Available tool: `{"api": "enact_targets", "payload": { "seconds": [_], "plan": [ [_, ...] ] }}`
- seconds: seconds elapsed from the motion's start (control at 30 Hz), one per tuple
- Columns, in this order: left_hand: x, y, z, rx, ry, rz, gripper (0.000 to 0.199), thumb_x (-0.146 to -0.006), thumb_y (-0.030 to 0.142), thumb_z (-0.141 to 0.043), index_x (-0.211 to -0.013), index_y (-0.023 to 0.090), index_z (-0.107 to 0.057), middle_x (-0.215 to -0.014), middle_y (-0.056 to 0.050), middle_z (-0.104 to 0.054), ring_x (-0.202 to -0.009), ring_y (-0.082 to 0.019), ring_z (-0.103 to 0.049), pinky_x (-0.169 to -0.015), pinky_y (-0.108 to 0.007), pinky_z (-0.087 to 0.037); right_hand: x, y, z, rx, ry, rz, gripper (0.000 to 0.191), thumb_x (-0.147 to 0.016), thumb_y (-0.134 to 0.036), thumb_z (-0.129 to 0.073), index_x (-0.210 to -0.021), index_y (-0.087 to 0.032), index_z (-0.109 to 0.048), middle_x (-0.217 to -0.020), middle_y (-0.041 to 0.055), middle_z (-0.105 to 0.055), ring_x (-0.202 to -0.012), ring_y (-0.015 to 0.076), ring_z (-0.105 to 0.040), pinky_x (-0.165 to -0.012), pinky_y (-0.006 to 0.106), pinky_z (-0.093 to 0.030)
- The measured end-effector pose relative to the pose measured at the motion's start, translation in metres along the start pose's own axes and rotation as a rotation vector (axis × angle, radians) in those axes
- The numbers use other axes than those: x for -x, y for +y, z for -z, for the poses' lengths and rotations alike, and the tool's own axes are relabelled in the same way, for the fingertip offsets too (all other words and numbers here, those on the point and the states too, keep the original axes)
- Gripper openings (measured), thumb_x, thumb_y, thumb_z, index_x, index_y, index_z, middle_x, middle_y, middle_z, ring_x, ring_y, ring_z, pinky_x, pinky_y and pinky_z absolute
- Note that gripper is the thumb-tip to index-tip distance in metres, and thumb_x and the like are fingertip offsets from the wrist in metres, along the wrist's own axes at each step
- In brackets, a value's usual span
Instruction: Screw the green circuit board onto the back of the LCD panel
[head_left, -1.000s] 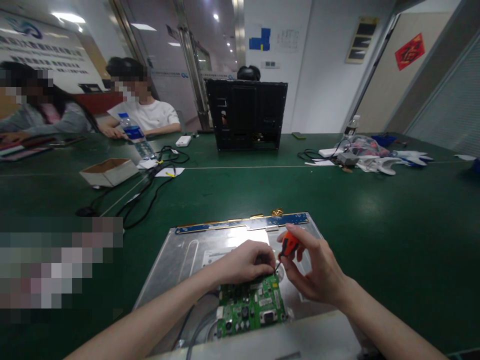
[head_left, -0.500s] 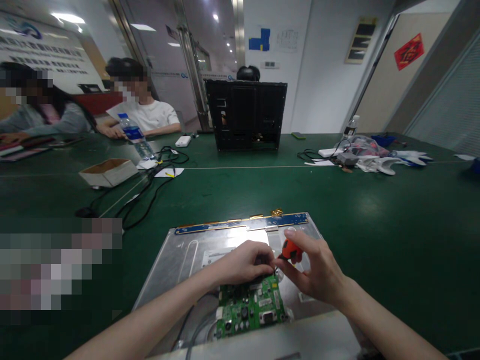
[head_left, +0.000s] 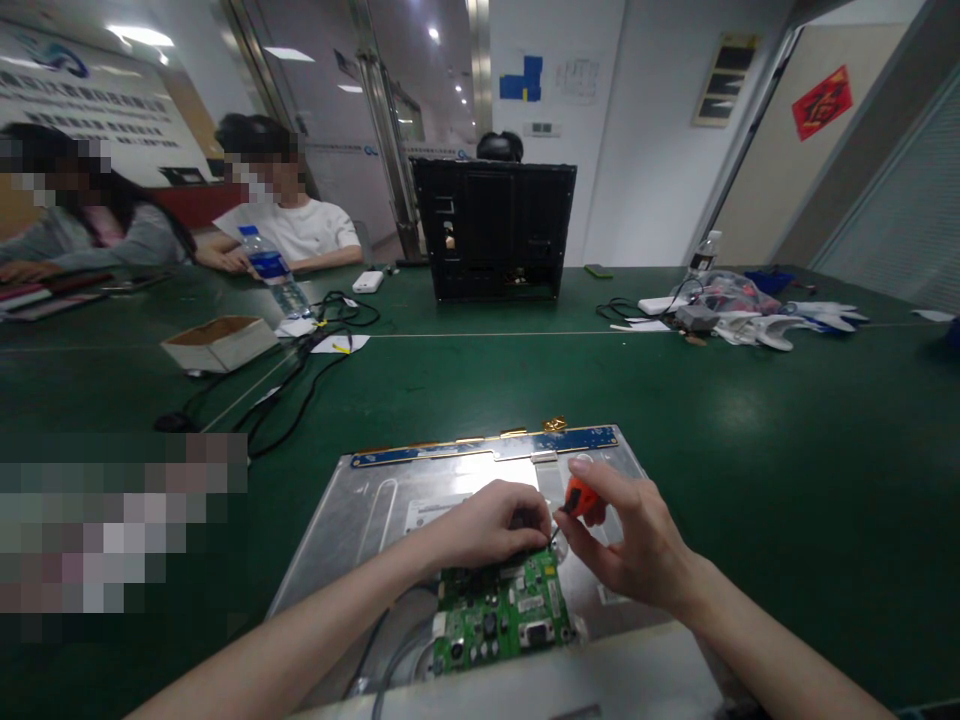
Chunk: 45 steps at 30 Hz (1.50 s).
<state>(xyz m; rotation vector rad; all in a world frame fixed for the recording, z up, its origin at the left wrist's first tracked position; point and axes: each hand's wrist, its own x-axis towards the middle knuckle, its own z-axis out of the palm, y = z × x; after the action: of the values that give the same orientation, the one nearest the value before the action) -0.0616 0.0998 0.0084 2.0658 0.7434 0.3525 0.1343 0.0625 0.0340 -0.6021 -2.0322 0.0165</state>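
Note:
A green circuit board [head_left: 502,610] lies on the silver metal back of a display panel [head_left: 337,530], which has a blue strip board [head_left: 480,447] along its far edge. My right hand [head_left: 637,530] is closed around the orange and black handle of a small screwdriver [head_left: 579,497]. Its thin shaft slants down toward the board's far right corner. Beside the tip, my left hand [head_left: 495,525] rests over the board's far edge with thumb and fingers pinched together. Whatever those fingers may hold is hidden.
A black monitor housing [head_left: 495,230] stands upright across the green table [head_left: 712,450]. To the left are a cardboard tray [head_left: 220,346], black cables [head_left: 300,385] and a water bottle [head_left: 274,270]. Gloves [head_left: 772,325] and a plastic bag [head_left: 731,292] lie at right. Two people sit at far left.
The screwdriver handle has turned slightly in my right hand, and more of its shaft shows. My left hand stays in place.

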Motion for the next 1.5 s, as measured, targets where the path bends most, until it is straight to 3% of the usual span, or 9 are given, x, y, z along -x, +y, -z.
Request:
{"api": "enact_targets", "payload": {
  "seconds": [0.17,0.37,0.6,0.8,1.13,1.5],
  "plan": [
    [-0.002,-0.007,-0.001,-0.059,0.012,-0.004,0.011,-0.084,0.023,-0.06,-0.08,0.013,-0.062,-0.071,0.002,-0.056,-0.065,-0.013,-0.05,-0.059,-0.021,-0.039,0.002,0.002,0.001,0.008,-0.017,0.018,0.058,-0.087,-0.016,-0.057,-0.139,-0.024,-0.033,-0.082,0.0001,-0.063,-0.063,0.0123,-0.058,-0.051,0.022,-0.047],
    [-0.001,-0.008,-0.001,-0.031,-0.008,-0.02,0.014,-0.085,0.027,-0.061,-0.086,0.014,-0.066,-0.079,-0.001,-0.064,-0.071,-0.015,-0.056,-0.067,-0.024,-0.044,0.001,-0.001,0.001,-0.006,-0.023,-0.003,0.064,-0.085,-0.01,-0.05,-0.144,-0.02,-0.028,-0.091,0.0047,-0.066,-0.062,0.0118,-0.059,-0.05,0.022,-0.048],
    [0.0,0.002,0.0,-0.013,-0.016,0.017,0.018,-0.085,0.03,-0.062,-0.094,0.016,-0.067,-0.084,-0.002,-0.067,-0.076,-0.017,-0.058,-0.071,-0.025,-0.046,0.001,0.0,0.0,0.001,0.013,-0.016,0.06,-0.086,-0.01,-0.052,-0.141,-0.021,-0.028,-0.078,-0.0029,-0.062,-0.054,0.009,-0.053,-0.048,0.021,-0.044],
    [0.0,0.0,0.0,-0.032,0.006,0.022,0.018,-0.087,0.03,-0.059,-0.093,0.015,-0.067,-0.082,-0.003,-0.066,-0.074,-0.017,-0.058,-0.07,-0.025,-0.045,0.002,0.001,0.0,0.009,-0.015,0.006,0.054,-0.086,-0.015,-0.058,-0.135,-0.02,-0.034,-0.079,-0.0016,-0.06,-0.061,0.0121,-0.054,-0.05,0.024,-0.042],
    [0.0,0.0,-0.001,0.001,0.013,0.0,0.016,-0.084,0.027,-0.062,-0.093,0.015,-0.067,-0.085,-0.003,-0.067,-0.075,-0.018,-0.059,-0.072,-0.026,-0.047,-0.001,-0.005,0.004,-0.02,-0.019,-0.03,0.061,-0.082,-0.006,-0.05,-0.14,-0.015,-0.031,-0.087,0.0028,-0.064,-0.057,0.0108,-0.053,-0.048,0.024,-0.044],
    [0.0,0.0,-0.002,-0.04,0.03,0.009,0.013,-0.084,0.024,-0.057,-0.084,0.012,-0.064,-0.078,-0.002,-0.063,-0.068,-0.014,-0.055,-0.064,-0.023,-0.043,0.002,0.002,0.0,0.003,-0.022,-0.01,0.056,-0.088,-0.018,-0.057,-0.138,-0.022,-0.032,-0.08,-0.0003,-0.062,-0.061,0.0121,-0.055,-0.05,0.024,-0.044]
  ]
}}
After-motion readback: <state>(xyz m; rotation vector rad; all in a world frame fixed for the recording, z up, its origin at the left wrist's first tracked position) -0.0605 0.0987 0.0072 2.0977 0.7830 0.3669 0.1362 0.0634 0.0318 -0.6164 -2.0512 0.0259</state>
